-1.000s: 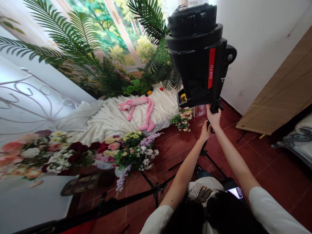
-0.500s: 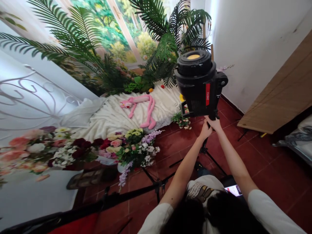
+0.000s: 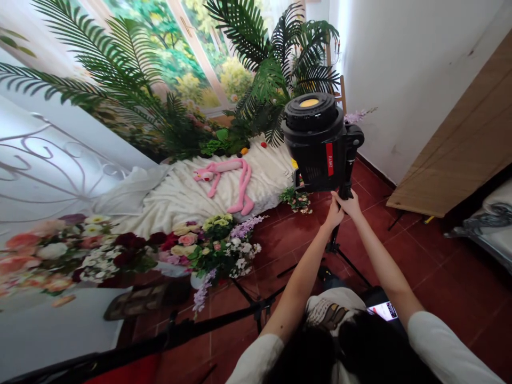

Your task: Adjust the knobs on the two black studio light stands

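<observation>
Your studio light (image 3: 314,144) had come down: a second earlier its black body loomed high and close to you, and now it stood lower, with the round yellow disc (image 3: 309,103) on its top in plain view. Most of that drop fell in the first half-second; after it, the light had sunk only a little more. To judge by that, you had shortened the light stand (image 3: 333,246) beneath it, and the lowering had nearly slowed to a stop.

Your right hand (image 3: 352,205) was wrapped around the column just under the light, and your left hand (image 3: 335,215) closed on it right beside and slightly lower (the fingertips were mostly out of sight, so I cannot tell how hard either one gripped, or whether a finger was on a knob). Your two hands had drawn closer together, near enough to look as if they touched.

The light stayed upright on its column in front of you, near the small bouquet (image 3: 298,200) and the right end of the white blanket (image 3: 180,197). The pink plush toy (image 3: 224,169) lay on that blanket, unmoved. The stand's legs were spread on the red tile floor (image 3: 400,256).
</observation>
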Demonstrator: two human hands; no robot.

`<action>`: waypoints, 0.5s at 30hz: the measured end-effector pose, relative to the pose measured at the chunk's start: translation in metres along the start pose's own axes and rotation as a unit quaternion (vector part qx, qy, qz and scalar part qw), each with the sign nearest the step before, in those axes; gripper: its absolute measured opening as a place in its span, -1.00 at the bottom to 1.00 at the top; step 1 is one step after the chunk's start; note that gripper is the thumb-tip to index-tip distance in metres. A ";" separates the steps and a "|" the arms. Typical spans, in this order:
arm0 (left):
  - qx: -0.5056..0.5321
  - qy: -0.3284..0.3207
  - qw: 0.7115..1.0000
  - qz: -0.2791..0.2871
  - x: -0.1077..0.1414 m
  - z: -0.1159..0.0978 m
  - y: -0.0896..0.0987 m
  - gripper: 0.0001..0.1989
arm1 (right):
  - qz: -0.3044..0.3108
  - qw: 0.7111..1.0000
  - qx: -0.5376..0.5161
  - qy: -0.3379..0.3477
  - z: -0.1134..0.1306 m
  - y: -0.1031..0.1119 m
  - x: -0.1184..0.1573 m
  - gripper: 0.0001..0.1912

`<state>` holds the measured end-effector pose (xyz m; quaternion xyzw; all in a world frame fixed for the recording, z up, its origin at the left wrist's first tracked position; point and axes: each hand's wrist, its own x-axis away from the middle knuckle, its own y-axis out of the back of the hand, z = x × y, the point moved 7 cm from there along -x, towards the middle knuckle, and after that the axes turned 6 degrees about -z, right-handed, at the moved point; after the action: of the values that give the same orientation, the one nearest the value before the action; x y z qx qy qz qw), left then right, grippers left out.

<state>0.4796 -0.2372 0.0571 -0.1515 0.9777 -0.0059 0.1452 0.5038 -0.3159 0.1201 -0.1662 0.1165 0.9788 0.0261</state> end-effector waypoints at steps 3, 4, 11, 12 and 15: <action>0.003 -0.014 1.000 0.018 0.001 0.005 -0.003 -0.71 | 0.051 0.999 0.006 0.017 0.005 0.012 0.010 -0.60; 0.004 -0.011 1.000 0.021 0.001 0.008 -0.003 -0.72 | 0.059 0.998 -0.008 0.023 0.006 0.017 0.015 -0.54; -0.031 0.022 0.999 0.020 0.005 0.008 -0.001 -0.66 | 0.078 0.996 -0.007 0.039 -0.013 0.054 0.054 -0.68; -0.036 0.025 0.999 0.017 0.005 0.007 -0.001 -0.65 | 0.086 0.995 0.007 0.042 -0.015 0.056 0.058 -0.69; -0.046 0.031 0.998 0.010 0.004 0.006 0.000 -0.63 | 0.095 0.995 0.016 0.031 -0.020 0.058 0.067 -0.68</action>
<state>0.4775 -0.2385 0.0497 -0.1484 0.9824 0.0361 0.1075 0.4419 -0.3764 0.0920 -0.1843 0.1480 0.9693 -0.0681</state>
